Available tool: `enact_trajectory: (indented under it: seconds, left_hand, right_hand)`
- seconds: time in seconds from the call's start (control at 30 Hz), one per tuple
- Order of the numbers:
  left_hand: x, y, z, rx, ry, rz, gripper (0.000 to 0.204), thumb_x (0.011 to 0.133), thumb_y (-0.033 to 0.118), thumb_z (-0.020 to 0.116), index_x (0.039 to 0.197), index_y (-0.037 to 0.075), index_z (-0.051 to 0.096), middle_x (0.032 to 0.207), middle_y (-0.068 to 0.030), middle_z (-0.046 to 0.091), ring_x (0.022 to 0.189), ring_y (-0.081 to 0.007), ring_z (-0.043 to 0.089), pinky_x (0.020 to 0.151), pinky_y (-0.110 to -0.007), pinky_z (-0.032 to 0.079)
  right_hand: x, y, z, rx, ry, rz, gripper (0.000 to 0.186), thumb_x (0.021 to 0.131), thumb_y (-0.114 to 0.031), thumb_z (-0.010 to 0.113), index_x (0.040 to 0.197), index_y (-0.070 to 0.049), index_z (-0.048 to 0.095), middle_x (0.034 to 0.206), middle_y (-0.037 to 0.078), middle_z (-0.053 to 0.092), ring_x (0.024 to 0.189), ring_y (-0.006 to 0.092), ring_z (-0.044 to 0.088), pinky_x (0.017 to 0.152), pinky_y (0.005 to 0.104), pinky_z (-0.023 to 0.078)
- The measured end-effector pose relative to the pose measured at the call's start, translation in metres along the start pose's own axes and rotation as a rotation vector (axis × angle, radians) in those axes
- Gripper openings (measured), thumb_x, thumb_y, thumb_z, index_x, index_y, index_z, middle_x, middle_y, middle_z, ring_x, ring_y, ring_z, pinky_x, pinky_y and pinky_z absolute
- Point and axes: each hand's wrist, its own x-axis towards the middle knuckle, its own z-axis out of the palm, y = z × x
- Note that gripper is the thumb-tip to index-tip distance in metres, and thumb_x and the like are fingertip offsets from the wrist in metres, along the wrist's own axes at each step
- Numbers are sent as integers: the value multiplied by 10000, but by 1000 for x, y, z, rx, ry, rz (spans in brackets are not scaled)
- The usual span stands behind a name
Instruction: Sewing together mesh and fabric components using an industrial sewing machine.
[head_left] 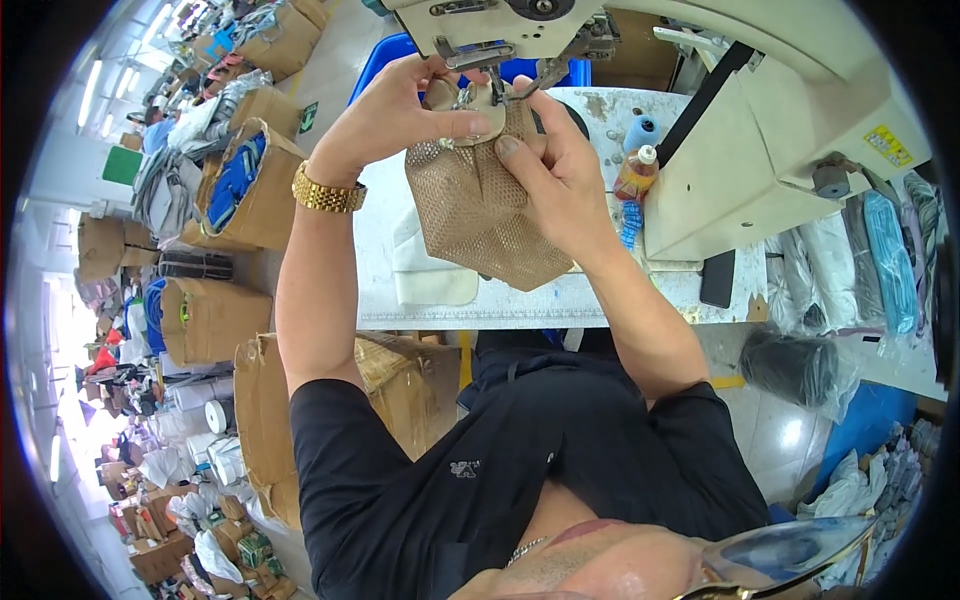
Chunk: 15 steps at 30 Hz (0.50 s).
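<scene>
Tan mesh piece (480,210), netted weave with a smooth beige top edge, hangs under the sewing machine head (500,25) above the worktop (520,300). Left hand (395,110) and right hand (560,170) both pinch its upper edge

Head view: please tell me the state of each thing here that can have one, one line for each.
Tan mesh piece: held up under the sewing machine head, hanging down.
Left hand: gripping the piece's top edge.
Right hand: pinching the top edge, thumb on the mesh.
Sewing machine: upright on the table.
Small orange bottle: standing, capped.
Cardboard boxes: open, filled.
</scene>
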Motion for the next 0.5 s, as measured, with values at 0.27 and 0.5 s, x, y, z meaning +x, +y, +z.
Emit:
enact_trajectory:
  seconds: [0.27, 0.5]
  left_hand:
    - [2, -1, 1, -98, 12, -54, 461, 735, 303, 862, 1061, 32, 679, 821, 42, 553, 704, -59, 429, 633, -225, 398]
    - [5, 4, 4, -162, 51, -95, 419, 759, 252, 845, 1056, 15, 668, 949, 7, 651, 803, -54, 535, 725, -227, 473]
  right_hand:
    - [7, 3, 0, 7, 12, -21, 529, 898, -106, 606, 1389, -8, 433, 593, -20, 469, 548, 51, 437, 558, 236, 365]
    - [17, 11, -5, 95, 51, -17, 360, 893, -97, 608, 1236, -7, 550, 602, 3, 537, 570, 53, 479, 567, 240, 394]
